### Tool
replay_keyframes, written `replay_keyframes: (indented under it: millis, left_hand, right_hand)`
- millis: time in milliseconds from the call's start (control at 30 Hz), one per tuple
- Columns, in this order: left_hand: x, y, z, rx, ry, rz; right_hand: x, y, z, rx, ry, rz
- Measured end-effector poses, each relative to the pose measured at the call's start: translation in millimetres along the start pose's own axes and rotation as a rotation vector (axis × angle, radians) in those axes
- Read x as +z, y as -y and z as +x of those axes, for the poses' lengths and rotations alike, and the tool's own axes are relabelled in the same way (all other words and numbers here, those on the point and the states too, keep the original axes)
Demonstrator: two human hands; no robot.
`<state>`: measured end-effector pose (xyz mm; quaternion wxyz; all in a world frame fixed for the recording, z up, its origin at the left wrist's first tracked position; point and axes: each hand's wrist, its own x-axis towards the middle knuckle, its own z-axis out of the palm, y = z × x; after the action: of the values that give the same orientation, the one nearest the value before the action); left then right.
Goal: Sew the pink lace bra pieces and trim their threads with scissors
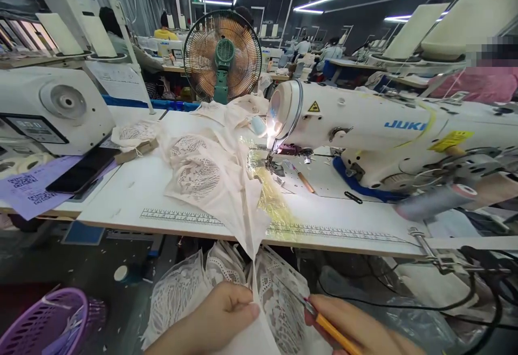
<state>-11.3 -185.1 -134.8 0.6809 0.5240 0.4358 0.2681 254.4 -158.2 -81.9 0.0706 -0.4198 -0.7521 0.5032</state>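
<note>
Pinching pale cloth between thumb and forefinger, the left hand holds firm; at its three o'clock, the right hand grasps an orange-handled tool. From where I stand, the cloth appears light, limp, easily snagged; best held by its plain edge. It runs toward twelve o'clock, across the table, beside the sewing machine.

Bare left grip, rounded thumb tip, bare wrist, bare right grip
</note>
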Motion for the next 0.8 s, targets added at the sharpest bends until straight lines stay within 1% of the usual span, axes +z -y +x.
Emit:
replay_keyframes:
  millis: [100,133,200,333,500,600,700,767,800]
  left_hand:
    - [-1,-13,-5,-0.026,-0.008,0.103]
    - [-1,-16,-6,-0.027,-0.017,0.129]
    - [-1,-19,-7,-0.041,-0.004,0.135]
    - [-2,-16,-8,-0.103,0.028,0.067]
    - [-9,-13,-10,-0.100,0.042,0.080]
    - [-12,-10,-9,-0.108,0.050,0.099]
    - [-15,-6,-10,-0.121,0.075,0.091]
    - [-15,-8,-11,-0.084,0.090,0.125]
    - [-14,-11,-11,-0.032,0.086,0.164]
  right_hand:
    - [-17,14,27,-0.045,0.264,-0.220]
    - [-20,19,35,-0.055,0.328,-0.263]
    - [-22,29,49,-0.074,0.392,-0.329]
    - [-22,38,64,-0.101,0.403,-0.412]
    - [-23,36,70,-0.111,0.415,-0.412]
    - [-23,34,71,-0.079,0.400,-0.371]
    - [-22,32,69,0.000,0.376,-0.309]
    - [-19,29,67,0.027,0.328,-0.237]
    - [-16,28,65,0.018,0.292,-0.174]
